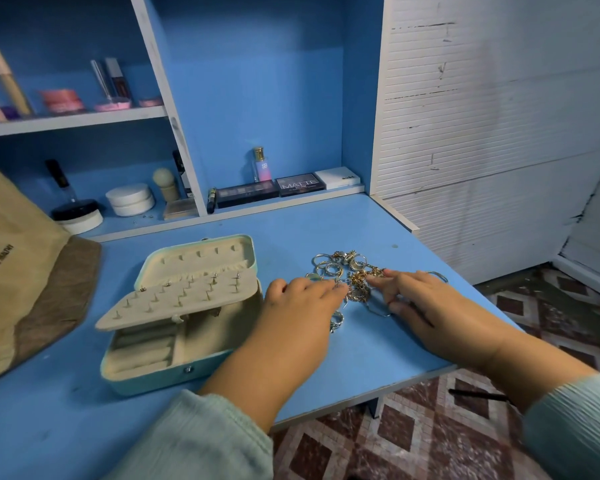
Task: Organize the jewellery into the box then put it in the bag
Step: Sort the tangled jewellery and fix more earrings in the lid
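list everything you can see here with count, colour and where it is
jewellery box: one, pale green with cream lining, open, on the desk left of the hands
earring panel: one, cream, studs pinned in it, raised over the box
jewellery pile: one tangle, gold and silver, on the desk at the fingertips
bag: one, tan, far left
desk: one, blue
makeup palettes: three, two dark and one white, back ledge
perfume bottle: one, pink, behind the palettes
left hand: on the pile
right hand: on the pile
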